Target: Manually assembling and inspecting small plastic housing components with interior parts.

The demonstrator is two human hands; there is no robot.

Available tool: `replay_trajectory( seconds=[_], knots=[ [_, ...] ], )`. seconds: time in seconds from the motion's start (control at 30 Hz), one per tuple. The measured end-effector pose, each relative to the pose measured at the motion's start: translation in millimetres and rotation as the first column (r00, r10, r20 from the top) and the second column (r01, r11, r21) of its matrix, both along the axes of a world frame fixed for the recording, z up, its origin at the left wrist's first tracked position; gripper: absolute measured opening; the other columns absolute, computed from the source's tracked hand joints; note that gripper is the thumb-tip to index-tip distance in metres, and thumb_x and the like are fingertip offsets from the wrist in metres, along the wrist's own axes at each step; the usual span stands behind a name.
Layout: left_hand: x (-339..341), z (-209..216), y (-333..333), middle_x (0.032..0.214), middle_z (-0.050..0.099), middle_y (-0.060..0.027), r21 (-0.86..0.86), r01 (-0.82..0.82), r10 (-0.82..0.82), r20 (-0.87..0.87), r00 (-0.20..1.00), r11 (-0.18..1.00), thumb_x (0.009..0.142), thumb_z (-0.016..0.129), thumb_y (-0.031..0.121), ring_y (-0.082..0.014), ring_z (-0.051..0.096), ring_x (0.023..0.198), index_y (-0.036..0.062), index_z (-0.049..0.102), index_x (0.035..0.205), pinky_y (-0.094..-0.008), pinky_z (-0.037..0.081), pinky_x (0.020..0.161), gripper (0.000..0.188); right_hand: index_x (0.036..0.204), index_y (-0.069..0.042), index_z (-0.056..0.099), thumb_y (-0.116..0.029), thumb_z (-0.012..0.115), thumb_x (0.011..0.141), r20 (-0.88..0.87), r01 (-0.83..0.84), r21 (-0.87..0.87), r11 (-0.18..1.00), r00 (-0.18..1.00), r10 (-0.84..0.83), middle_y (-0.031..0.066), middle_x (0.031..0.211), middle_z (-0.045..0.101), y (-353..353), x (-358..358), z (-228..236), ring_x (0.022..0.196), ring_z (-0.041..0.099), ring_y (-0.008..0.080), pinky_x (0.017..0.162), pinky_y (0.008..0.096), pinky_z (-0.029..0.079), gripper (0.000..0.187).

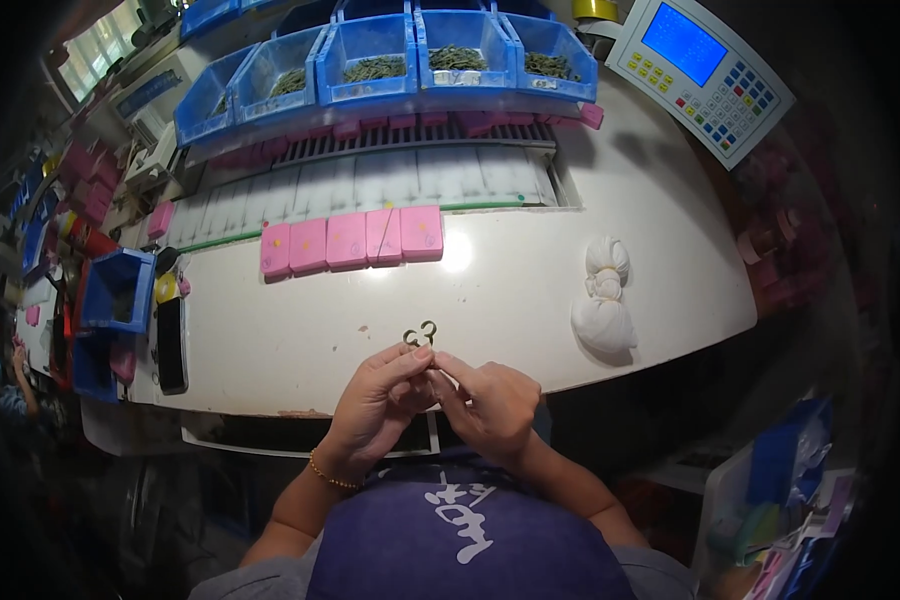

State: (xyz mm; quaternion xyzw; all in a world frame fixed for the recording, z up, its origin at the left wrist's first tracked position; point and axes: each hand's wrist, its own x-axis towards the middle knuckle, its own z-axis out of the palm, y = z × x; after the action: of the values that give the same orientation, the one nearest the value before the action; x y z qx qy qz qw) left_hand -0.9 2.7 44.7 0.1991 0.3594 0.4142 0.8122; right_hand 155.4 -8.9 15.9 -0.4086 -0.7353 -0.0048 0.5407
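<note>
Over the near edge of a smooth white table (510,300), the left hand (378,398), with a gold beaded bracelet (328,473) at its wrist, and the right hand (497,402) meet at the fingertips, both drawn into narrow pinches around a small, dark olive-green curled piece (434,328). This piece pokes out just beyond the fingertips: two slim, rounded hooks, the right one a little higher than the left. Its lower part is hidden by the fingers, so whether it is a single piece cannot be told.

Right of the hands lies a knotted white cloth bundle (604,320); well to their left, a black, flat, rectangular phone (172,345). Farther ahead and leftward, five pink rectangular blocks (346,240) stand in a row. Beyond those, blue plastic bins (365,95) hold heaps of greenish pieces (373,68), and far to the right sits a pale keypad console (705,85) with a blue screen.
</note>
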Motion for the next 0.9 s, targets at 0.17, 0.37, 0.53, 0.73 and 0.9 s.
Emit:
replay_trajectory(
  seconds=[0.17,0.37,0.53,0.73,0.9],
  knots=[
    [-1,-7,1,0.078,0.059,0.0014,0.027,-0.007,0.005,0.058,0.998,1.000,0.098,0.062,0.020,-0.0056,0.046,0.067,0.0059,0.062,0.089,-0.0229,0.040,0.066,0.017,0.111,-0.002,0.069,-0.006,0.078,0.080,0.077,-0.005,0.021,1.000,0.997,0.004,0.0025,0.057,0.045,1,5,3,0.045,0.048,0.0164,0.043,0.0308,0.038,0.033],
    [5,0,0,0.072,0.053,0.0033,0.215,-0.106,0.144,-0.171,0.975,0.971,0.094,0.067,0.014,-0.0049,0.038,0.064,0.0012,0.067,0.086,-0.0220,0.033,0.062,0.015,0.115,0.001,0.067,-0.007,0.071,0.088,-0.302,-0.187,-0.280,0.942,0.948,0.098,0.0047,0.061,0.057,2,13,17,0.048,0.054,0.0125,0.047,0.0267,0.043,0.028],
    [5,1,0,0.072,0.052,0.0047,0.248,-0.064,0.116,-0.202,0.972,0.967,0.094,0.067,0.012,-0.0043,0.036,0.064,-0.0016,0.069,0.091,-0.0220,0.029,0.062,0.014,0.124,0.001,0.062,-0.007,0.054,0.098,-0.512,-0.402,-0.448,0.798,0.848,0.139,0.0043,0.062,0.059,8,15,27,0.051,0.053,0.0073,0.050,0.0239,0.043,0.029],
    [4,1,-1,0.081,0.065,-0.0030,0.258,-0.048,0.101,-0.195,0.976,0.965,0.092,0.068,0.013,-0.0058,0.039,0.064,0.0013,0.067,0.089,-0.0240,0.036,0.067,0.012,0.126,0.000,0.060,-0.011,0.048,0.102,-0.584,-0.513,-0.516,0.686,0.796,0.156,0.0010,0.058,0.052,9,14,29,0.052,0.048,0.0047,0.050,0.0234,0.041,0.029],
    [4,0,-2,0.082,0.065,-0.0035,0.247,-0.056,0.106,-0.191,0.976,0.967,0.092,0.068,0.013,-0.0053,0.038,0.064,0.0008,0.067,0.089,-0.0239,0.036,0.067,0.012,0.125,-0.001,0.061,-0.012,0.047,0.103,-0.637,-0.576,-0.528,0.624,0.754,0.158,-0.0009,0.057,0.049,6,15,30,0.052,0.044,0.0030,0.049,0.0224,0.037,0.028]
  ],
)
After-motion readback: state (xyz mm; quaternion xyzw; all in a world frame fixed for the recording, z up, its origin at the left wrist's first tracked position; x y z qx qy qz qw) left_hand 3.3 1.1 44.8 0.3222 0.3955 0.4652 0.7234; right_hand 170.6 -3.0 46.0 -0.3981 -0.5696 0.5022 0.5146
